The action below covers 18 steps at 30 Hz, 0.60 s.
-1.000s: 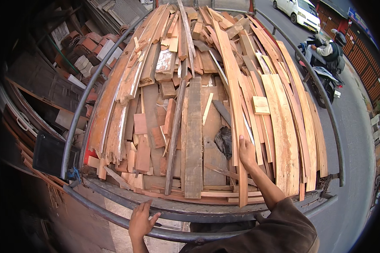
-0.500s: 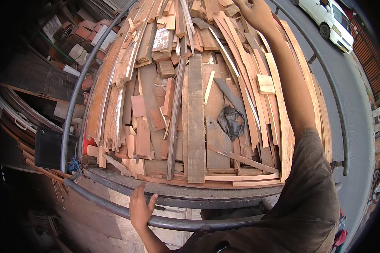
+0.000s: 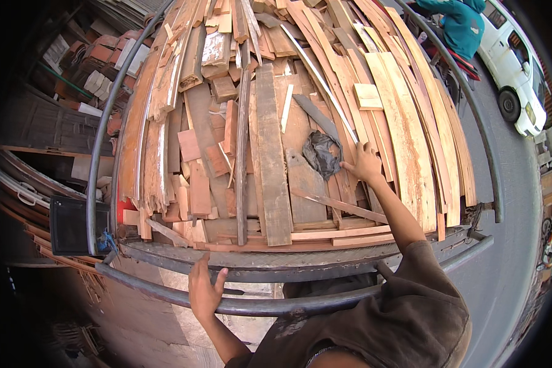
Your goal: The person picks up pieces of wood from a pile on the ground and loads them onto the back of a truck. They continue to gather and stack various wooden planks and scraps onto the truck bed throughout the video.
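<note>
Over the long wooden strips (image 3: 335, 92) on the right half of the load, my right hand (image 3: 366, 163) is open with its fingers apart, its thumb near a crumpled black plastic bag (image 3: 322, 153). I cannot tell whether the thumb touches the bag. My left hand (image 3: 206, 288) is open too, fingers stretched forward, by the dark metal rail (image 3: 251, 306) and the front edge of the load bed. Nothing is held in it. Between the hands lie a wide grey-brown plank (image 3: 272, 165) and a thin slanted strip (image 3: 331, 202). A small pale block (image 3: 368, 97) rests beyond my right hand.
Curved metal side rails (image 3: 106, 129) bound the load. To the left are stacked roof tiles (image 3: 104, 52) and a black panel (image 3: 71, 226). On the road at right stand a white van (image 3: 509, 67) and a person in teal (image 3: 463, 27).
My right hand has come back from the far right of the load to beside the black bag. My left hand stays by the rail. A person in teal has appeared at upper right.
</note>
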Motion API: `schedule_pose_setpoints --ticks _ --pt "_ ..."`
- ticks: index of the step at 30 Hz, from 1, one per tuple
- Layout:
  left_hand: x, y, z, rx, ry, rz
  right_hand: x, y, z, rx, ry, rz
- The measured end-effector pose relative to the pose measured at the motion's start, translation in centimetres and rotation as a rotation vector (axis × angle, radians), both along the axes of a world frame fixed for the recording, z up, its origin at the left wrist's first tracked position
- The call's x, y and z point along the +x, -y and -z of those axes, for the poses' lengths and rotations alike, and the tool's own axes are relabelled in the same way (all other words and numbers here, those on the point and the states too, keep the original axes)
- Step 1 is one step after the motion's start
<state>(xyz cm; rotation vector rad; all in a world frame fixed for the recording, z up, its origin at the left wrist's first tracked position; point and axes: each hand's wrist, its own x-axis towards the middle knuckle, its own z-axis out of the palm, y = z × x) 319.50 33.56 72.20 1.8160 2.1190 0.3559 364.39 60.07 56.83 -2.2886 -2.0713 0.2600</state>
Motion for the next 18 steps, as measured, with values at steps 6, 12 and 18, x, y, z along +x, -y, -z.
schedule_pose_setpoints --ticks 6,12,18 --pt "0.0 0.0 0.1 0.008 0.051 0.001 0.8 0.5 3.2 0.299 0.065 0.218" --pt "0.5 -0.3 -0.3 0.028 0.097 -0.026 1.9 -0.5 4.5 0.156 -0.086 0.280" --pt "0.3 -0.1 -0.3 0.024 0.092 -0.040 -1.3 1.5 4.3 0.171 0.112 0.190"
